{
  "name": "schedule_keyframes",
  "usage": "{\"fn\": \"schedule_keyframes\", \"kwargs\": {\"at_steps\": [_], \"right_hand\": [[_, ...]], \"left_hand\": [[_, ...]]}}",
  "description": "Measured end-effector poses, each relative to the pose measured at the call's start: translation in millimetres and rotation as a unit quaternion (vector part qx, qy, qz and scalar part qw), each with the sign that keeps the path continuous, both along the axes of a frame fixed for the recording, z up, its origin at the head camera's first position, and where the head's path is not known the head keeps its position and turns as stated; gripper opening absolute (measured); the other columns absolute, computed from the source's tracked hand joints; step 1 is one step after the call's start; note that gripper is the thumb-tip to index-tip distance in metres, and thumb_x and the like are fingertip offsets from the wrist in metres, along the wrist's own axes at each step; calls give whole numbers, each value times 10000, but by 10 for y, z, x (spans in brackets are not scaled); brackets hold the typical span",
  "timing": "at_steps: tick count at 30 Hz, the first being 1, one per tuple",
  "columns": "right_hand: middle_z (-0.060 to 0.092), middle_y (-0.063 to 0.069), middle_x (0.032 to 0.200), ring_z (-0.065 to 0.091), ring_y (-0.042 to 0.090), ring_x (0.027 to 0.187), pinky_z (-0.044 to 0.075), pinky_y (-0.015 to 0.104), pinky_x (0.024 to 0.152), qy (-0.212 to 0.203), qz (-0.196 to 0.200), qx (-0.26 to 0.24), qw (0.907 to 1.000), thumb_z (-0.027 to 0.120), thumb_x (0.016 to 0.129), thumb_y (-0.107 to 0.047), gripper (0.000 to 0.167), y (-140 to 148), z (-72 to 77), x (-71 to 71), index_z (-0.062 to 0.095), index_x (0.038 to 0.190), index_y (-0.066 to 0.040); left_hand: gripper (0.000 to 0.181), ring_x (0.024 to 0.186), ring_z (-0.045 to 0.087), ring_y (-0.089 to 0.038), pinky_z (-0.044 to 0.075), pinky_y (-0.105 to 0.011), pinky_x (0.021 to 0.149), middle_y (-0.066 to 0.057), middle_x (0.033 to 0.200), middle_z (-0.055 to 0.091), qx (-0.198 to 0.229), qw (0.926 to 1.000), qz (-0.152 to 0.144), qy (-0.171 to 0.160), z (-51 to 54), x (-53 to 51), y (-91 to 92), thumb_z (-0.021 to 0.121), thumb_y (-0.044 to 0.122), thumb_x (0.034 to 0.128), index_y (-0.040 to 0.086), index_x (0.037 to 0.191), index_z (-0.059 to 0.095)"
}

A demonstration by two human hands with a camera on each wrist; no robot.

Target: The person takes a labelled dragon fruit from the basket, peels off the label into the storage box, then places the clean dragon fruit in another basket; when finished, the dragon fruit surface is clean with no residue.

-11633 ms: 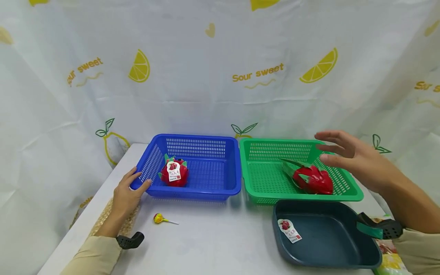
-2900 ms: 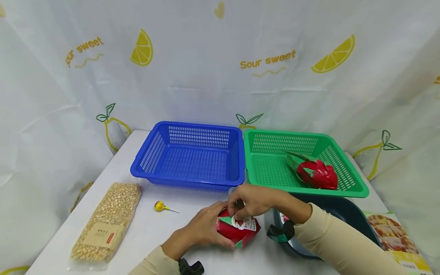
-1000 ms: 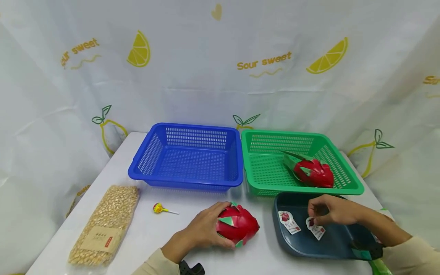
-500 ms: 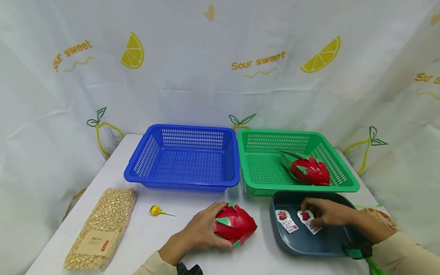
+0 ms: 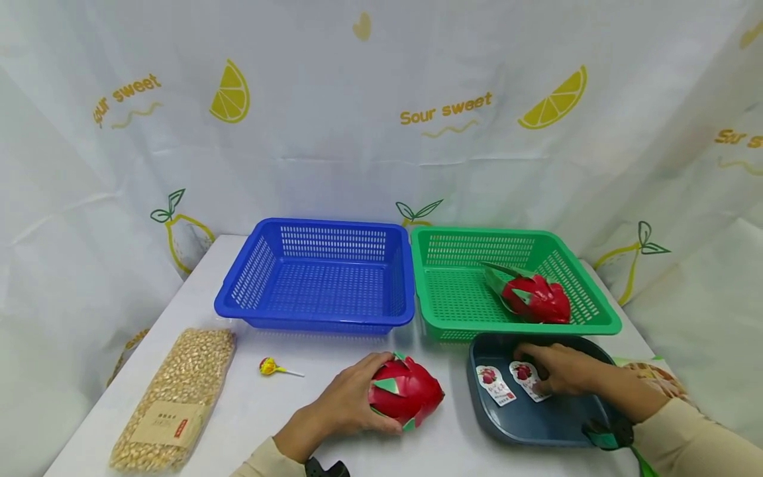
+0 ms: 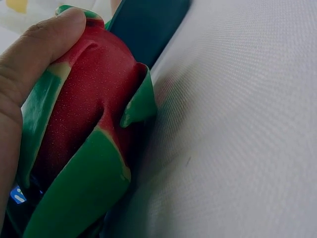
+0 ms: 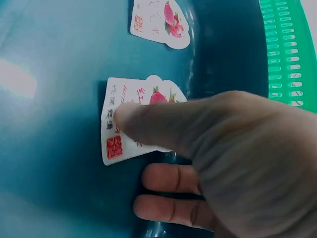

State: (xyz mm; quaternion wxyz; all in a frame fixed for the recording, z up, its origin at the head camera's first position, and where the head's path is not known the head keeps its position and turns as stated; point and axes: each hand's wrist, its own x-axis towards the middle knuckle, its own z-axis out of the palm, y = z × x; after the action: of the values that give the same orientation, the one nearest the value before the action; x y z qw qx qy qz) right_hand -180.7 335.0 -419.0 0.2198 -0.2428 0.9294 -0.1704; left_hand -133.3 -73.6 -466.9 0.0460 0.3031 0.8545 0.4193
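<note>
My left hand grips a red dragon fruit with green scales on the table. In the left wrist view its thumb lies along the dragon fruit. My right hand is inside a dark blue-green dish. In the right wrist view its thumb lies straight over a white dragon fruit label, touching it on the dish floor. Two other fingertips are beside it; the index finger is hidden. Another label lies in the dish to the left.
A blue basket stands at the back left. Beside it, a green basket holds another dragon fruit. At left lie a bag of grains and a lollipop. A printed packet is partly hidden behind the right arm.
The dragon fruit has left the blue basket. Its label came off in my right hand and is now in the dish, shifted slightly left. My left hand keeps its hold.
</note>
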Motion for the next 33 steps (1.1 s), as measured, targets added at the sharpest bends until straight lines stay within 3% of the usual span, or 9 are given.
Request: {"fn": "schedule_keyframes", "kwargs": {"at_steps": [3, 7, 11, 15, 21, 24, 27, 30, 33], "right_hand": [[517, -44, 743, 495, 126, 627, 435, 268, 524, 40, -146, 23, 9999, 840, 741, -242, 525, 2, 59, 19, 545, 1159, -123], [576, 10, 869, 558, 180, 747, 503, 273, 594, -13, 43, -599, 9982, 821, 767, -248, 516, 73, 215, 45, 549, 1170, -72], [585, 93, 990, 602, 206, 833, 540, 286, 667, -547, 419, -1293, 9892, 748, 847, -185, 454, 158, 434, 62, 524, 1210, -31], [575, 137, 1043, 619, 191, 864, 548, 308, 692, -1114, 488, -1659, 9786, 663, 904, -97, 415, 230, 629, 84, 479, 1257, 22], [564, 166, 1126, 594, 166, 968, 540, 325, 724, -1134, 261, -1836, 9761, 578, 948, -52, 418, 406, 894, 121, 415, 1321, 47], [555, 167, 1167, 587, 130, 990, 536, 332, 719, -847, -196, -1779, 9802, 571, 956, -82, 420, 493, 999, 132, 415, 1337, 0], [554, 146, 1199, 590, 113, 999, 537, 334, 704, -102, -606, -1746, 9827, 588, 948, -88, 411, 557, 1040, 148, 451, 1331, -36], [552, 44, 1216, 581, 86, 988, 537, 327, 680, 734, -999, -1720, 9773, 615, 938, -101, 398, 607, 1027, 156, 490, 1314, -65], [513, -92, 1212, 558, 41, 972, 531, 319, 671, 1182, -1402, -1750, 9673, 625, 945, -138, 399, 662, 984, 154, 496, 1319, -90]], "left_hand": [[972, 1121, 538, -152, 514, -273, 820, 63, 1278, 520, 29, 10000, -25, -12, -1, 2, 0, 842, 554, 637, 156, 1417, 421], [964, 1111, 544, -150, 514, -285, 828, 63, 1280, 519, -65, 10000, -17, 57, 0, 9, -2, 834, 555, 648, 151, 1418, 419], [941, 1086, 551, -142, 518, -302, 823, 76, 1276, 512, -250, 9996, 42, 148, 8, 12, -10, 807, 577, 665, 171, 1414, 409], [898, 1070, 550, -126, 519, -292, 808, 92, 1262, 504, -263, 9995, 33, 184, 13, 8, -15, 796, 580, 670, 206, 1389, 409], [860, 1071, 545, -111, 517, -294, 812, 94, 1258, 503, -270, 9992, -41, 287, -4, 12, -3, 786, 581, 685, 213, 1369, 417], [851, 1073, 544, -112, 517, -303, 817, 86, 1261, 507, -315, 9988, -18, 370, -1, 16, 8, 776, 577, 696, 196, 1370, 420], [862, 1088, 542, -134, 517, -324, 829, 55, 1283, 500, -396, 9974, 29, 606, 4, 20, 20, 775, 567, 698, 156, 1374, 433], [876, 1091, 540, -147, 516, -337, 840, 31, 1290, 489, -484, 9947, 92, 897, 13, 24, 33, 788, 556, 685, 120, 1368, 453], [865, 1075, 541, -133, 515, -323, 839, 33, 1261, 490, -532, 9929, 116, 1060, 28, 28, 47, 801, 537, 673, 108, 1349, 473]]}}
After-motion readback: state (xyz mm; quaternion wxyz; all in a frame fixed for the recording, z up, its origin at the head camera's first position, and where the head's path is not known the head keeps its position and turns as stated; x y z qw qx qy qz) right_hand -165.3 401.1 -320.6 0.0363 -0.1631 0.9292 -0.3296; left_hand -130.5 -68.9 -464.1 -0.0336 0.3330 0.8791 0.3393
